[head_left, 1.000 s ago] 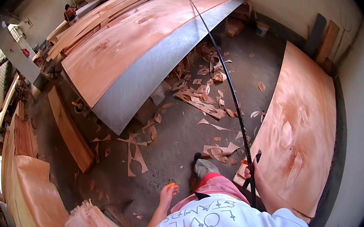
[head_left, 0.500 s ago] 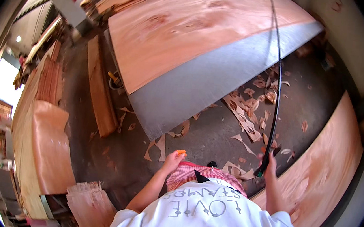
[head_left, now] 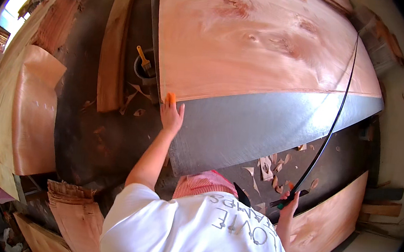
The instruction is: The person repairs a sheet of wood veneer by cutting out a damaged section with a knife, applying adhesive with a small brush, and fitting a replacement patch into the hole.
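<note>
My left hand reaches to the near left corner of a large reddish wood veneer sheet. Its fingers are stretched out, with the thumb apart, touching the sheet's edge; something orange covers or sits at the fingertips. Under the veneer is a smooth grey panel, bare along its near side. Down at the right, my right hand is closed around a dark hand-held tool whose exact kind I cannot make out. A long, thin black cord or rod curves up from that hand across the panel.
A yellow-handled brush stands in a bucket left of the stack. Beside it lies a long plank. Veneer scraps litter the floor. Another veneer sheet lies at right, and a curled sheet at left.
My left hand has moved forward from beside my body to the veneer's near corner. The view has shifted closer to the panel; my right hand still grips the dark tool.
</note>
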Motion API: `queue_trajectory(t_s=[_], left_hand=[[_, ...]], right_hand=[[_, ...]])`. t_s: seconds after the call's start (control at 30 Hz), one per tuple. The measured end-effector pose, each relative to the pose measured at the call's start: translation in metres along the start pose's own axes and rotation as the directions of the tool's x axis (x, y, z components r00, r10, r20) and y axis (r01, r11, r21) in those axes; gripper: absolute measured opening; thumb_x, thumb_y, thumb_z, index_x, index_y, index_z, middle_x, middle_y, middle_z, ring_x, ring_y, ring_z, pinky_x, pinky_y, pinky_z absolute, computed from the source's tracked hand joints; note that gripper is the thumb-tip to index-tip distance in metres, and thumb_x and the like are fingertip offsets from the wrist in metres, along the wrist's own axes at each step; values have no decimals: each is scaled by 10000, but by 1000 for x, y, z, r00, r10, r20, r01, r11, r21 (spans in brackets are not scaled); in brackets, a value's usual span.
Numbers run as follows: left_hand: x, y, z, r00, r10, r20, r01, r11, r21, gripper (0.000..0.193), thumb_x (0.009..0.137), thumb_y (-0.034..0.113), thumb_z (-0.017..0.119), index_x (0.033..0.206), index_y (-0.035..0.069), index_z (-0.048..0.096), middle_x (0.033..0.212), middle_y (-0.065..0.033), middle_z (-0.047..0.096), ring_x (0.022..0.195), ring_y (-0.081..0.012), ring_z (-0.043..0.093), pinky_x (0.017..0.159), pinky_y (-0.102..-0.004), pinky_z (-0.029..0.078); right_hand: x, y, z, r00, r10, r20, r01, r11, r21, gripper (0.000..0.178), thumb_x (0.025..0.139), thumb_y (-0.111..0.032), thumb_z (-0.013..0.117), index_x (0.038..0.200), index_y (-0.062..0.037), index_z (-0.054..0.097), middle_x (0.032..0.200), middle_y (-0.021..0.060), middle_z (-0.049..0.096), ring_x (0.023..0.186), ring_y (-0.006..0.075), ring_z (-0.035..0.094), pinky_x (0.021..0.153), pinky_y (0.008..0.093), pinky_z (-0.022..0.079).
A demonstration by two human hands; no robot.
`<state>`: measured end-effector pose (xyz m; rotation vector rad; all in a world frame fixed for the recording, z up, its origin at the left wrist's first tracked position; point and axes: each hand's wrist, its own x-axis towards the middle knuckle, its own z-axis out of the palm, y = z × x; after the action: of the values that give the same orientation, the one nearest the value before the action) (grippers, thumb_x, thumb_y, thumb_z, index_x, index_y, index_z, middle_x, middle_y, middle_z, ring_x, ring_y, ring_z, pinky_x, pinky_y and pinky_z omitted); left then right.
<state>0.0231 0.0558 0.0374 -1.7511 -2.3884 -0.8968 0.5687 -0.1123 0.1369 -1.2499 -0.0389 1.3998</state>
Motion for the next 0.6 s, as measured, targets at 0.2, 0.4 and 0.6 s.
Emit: queue_trajectory(t_s=[0.2, 0.4, 0.6], left_hand=[[64, -26, 27, 993, 111, 45, -119, 952, 282, 620, 846, 406, 488, 1306, 27, 321, 1283, -171, 417, 1148, -332, 422, 991, -513, 232], [170, -50, 37, 836, -527, 151, 549, 797, -252, 559, 793, 485, 554, 1115, 30, 498, 1049, -124, 565, 944, -285, 539, 859, -409, 381], [204, -105, 30, 716, -480, 507, 666, 253, -701, 277, 773, 252, 667, 902, 20, 590, 851, -18, 577, 793, -131, 554, 702, -257, 434]], right_hand=[[-18, 33, 49, 994, 70, -80, -70, 997, 14, 352, 901, -422, 433, 957, -81, 498, 677, 54, 455, 579, 150, 420, 533, 257, 384], [-15, 32, 85, 996, 31, -85, -36, 997, -61, 390, 893, -449, 429, 992, -79, 502, 667, 15, 452, 587, 130, 427, 552, 252, 367], [-2, 35, 90, 997, 44, -55, -43, 999, 26, 368, 902, -411, 437, 1045, -77, 499, 668, 31, 451, 583, 133, 422, 547, 248, 369]])
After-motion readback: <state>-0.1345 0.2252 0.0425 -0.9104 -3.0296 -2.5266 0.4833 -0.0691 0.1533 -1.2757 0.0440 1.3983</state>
